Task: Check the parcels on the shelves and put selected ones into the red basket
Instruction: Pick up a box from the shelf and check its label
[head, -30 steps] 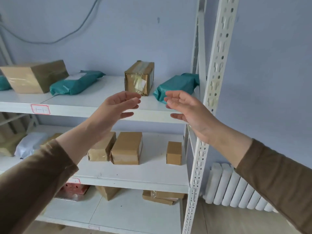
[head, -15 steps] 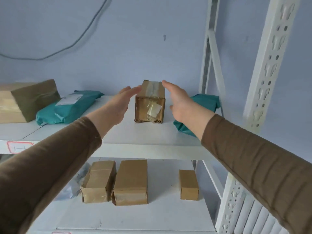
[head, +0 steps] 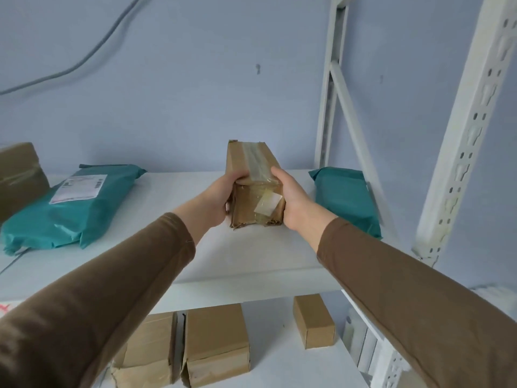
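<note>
Cardboard is what both hands are gripping: the taped brown parcel point(head: 256, 189) is sitting upright on the top shelf point(head: 251, 256), between two teal mailer bags point(head: 70, 208). The left hand point(head: 216, 200) is curling round its left side with the thumb over the top edge, while the right hand point(head: 293, 200) is clasping the right side. Lifting well probably means keeping equal pressure from both sides, raising it straight off the shelf before drawing it back, and turning it so that any label faces the person for checking. No red basket is showing in this view.
</note>
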